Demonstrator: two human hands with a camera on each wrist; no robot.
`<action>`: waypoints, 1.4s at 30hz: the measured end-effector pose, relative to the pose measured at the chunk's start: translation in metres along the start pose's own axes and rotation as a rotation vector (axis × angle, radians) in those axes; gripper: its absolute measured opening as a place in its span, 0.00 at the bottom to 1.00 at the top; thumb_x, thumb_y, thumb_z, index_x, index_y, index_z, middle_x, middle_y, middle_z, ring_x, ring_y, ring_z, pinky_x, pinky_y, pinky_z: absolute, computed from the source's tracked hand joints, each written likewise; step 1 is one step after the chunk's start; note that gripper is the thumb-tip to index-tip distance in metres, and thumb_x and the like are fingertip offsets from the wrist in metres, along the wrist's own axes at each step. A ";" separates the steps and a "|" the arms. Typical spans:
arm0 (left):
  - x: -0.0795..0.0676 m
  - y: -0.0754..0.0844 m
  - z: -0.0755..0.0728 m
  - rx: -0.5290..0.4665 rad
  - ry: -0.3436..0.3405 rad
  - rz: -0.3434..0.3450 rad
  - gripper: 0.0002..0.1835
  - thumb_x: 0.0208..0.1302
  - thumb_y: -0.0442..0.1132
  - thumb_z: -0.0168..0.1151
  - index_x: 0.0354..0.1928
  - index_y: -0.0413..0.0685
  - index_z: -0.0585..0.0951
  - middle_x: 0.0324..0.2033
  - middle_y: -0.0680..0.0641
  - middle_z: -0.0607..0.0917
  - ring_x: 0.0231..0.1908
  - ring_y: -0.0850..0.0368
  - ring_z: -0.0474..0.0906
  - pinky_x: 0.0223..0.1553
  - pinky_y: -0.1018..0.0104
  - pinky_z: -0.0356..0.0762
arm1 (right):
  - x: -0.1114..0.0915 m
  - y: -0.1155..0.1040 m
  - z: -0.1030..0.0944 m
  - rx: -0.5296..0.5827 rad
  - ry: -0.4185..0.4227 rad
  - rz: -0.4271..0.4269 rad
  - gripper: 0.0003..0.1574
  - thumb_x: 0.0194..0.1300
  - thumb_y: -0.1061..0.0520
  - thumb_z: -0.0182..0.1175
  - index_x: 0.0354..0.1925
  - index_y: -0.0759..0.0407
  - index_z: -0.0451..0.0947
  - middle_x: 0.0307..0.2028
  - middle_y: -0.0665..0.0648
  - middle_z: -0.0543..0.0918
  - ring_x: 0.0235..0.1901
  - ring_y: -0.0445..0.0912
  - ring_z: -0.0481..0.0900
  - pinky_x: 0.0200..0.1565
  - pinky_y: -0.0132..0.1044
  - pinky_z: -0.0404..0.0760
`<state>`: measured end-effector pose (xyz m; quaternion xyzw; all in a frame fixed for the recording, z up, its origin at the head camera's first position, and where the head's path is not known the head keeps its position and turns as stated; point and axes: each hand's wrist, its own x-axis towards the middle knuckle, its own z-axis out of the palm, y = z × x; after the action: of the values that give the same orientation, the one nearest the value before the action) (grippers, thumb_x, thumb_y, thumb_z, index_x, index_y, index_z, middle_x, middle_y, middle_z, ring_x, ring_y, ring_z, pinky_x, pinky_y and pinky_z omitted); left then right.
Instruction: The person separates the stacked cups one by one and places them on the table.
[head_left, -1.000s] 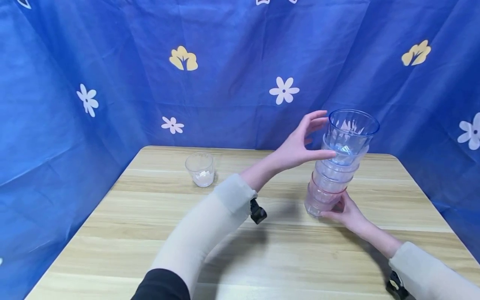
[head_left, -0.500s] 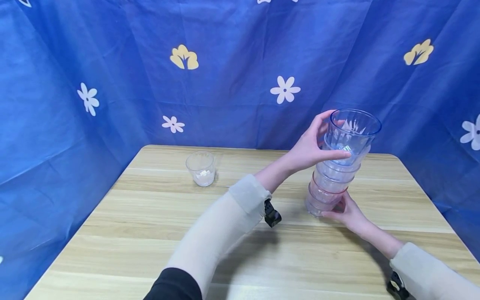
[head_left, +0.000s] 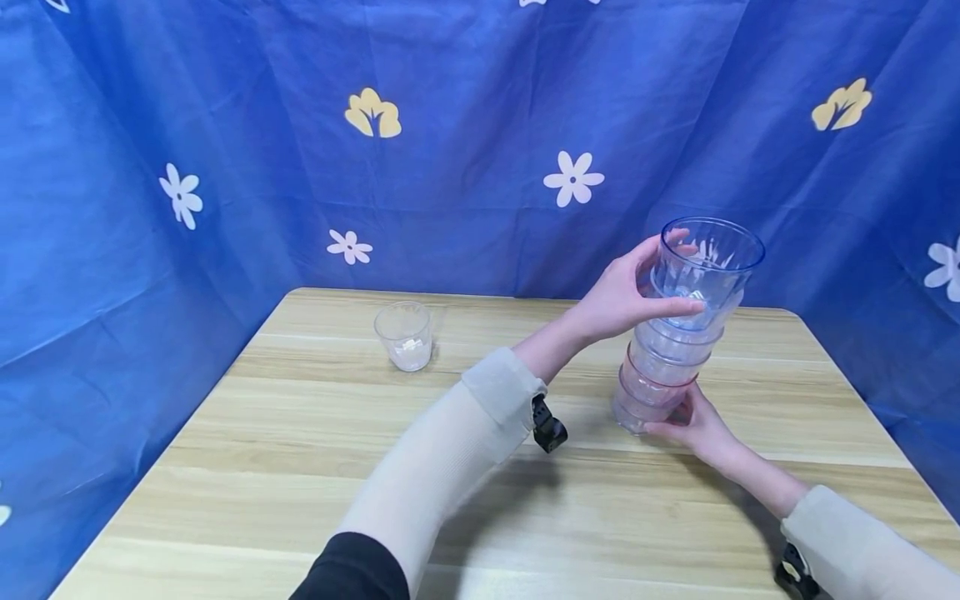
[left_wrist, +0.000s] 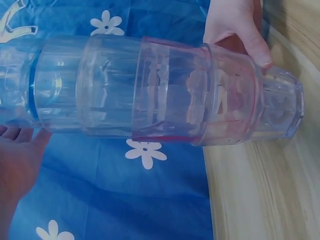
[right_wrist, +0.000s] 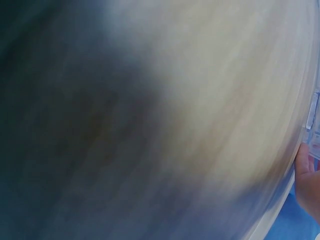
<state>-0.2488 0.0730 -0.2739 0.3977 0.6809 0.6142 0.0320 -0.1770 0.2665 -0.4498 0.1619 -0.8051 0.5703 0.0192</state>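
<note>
Head view: the left hand (head_left: 618,296) curved widely round the blue cup (head_left: 708,279) atop a stack (head_left: 672,348); the right hand (head_left: 697,429) gripped its base on the wood-grain counter (head_left: 300,450). Left stood a glass (head_left: 406,335); behind, a flowered curtain (head_left: 457,192).

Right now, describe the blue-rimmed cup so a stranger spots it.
Find the wooden table, then the tall stack of cups on its right. At the top, with the left hand curved around it, is the blue-rimmed cup. Its strong blue rim stands out from the paler and reddish ones below.
</note>
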 end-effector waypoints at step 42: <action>-0.011 0.042 -0.038 -0.163 0.207 0.198 0.37 0.54 0.22 0.68 0.67 0.38 0.65 0.61 0.47 0.76 0.56 0.63 0.73 0.56 0.66 0.73 | 0.000 0.004 0.002 0.043 0.011 -0.020 0.45 0.52 0.75 0.67 0.62 0.75 0.53 0.54 0.74 0.71 0.47 0.31 0.75 0.47 0.27 0.77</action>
<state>-0.2404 0.0328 -0.2338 0.3933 0.5859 0.7054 -0.0666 -0.1774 0.2654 -0.4539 0.1672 -0.7910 0.5880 0.0257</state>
